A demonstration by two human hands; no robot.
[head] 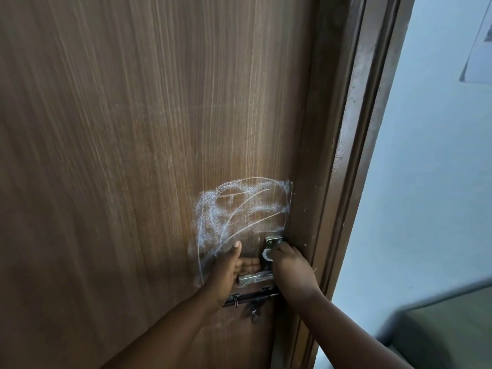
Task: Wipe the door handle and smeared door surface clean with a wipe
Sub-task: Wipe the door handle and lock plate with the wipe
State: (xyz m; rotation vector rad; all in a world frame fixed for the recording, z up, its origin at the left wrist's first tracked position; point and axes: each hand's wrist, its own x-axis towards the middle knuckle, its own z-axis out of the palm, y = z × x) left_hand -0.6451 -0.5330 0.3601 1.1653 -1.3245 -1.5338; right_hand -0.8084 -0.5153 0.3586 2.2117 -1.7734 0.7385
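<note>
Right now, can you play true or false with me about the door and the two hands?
1. White smears sit on the door above the hands. True.
2. The left hand hangs away from the door. False: it rests on the door beside the handle.
3. The right hand is at the handle. True.
4. The black bolt is above the smears. False: it is below the handle.
</note>
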